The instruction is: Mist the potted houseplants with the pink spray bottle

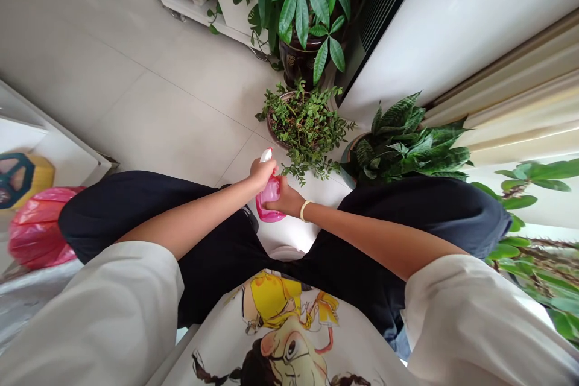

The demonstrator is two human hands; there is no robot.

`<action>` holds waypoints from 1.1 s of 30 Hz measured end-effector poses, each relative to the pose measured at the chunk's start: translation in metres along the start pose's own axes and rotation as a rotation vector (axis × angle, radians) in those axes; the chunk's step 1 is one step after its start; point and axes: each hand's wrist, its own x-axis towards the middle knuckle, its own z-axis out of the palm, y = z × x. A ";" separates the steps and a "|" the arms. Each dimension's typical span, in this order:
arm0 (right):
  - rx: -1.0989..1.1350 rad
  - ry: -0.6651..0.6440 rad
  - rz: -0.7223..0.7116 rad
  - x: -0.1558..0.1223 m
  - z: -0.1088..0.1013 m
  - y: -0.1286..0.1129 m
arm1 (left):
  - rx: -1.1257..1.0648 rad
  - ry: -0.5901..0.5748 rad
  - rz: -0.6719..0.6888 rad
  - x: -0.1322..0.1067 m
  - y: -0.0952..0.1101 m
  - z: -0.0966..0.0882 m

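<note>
Between my knees, both hands are closed on a pink spray bottle with a white spray head. My left hand wraps round its neck, just under the white head. Lower down, my right hand grips the side of the bottle's body; a pale yellow band circles that wrist. The bottle leans, its head pointing away from me. Just beyond it a small-leaved bushy plant grows in a round brown pot, and some of its stems hang close to my right hand.
Behind the bushy plant stands a tall leafy plant in a dark glazed pot. A snake plant is at the right, near the curtain. At the left are a pink plastic bag and a white shelf.
</note>
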 end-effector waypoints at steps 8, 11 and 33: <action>0.217 -0.034 0.195 -0.030 0.023 0.027 | 0.017 -0.173 -0.133 -0.028 -0.039 0.007; 0.262 -0.039 0.236 -0.038 0.029 0.034 | 0.092 -0.208 -0.210 -0.037 -0.048 0.011; 0.397 0.146 0.319 -0.054 0.000 0.038 | 0.257 -0.379 -0.116 -0.040 -0.013 0.070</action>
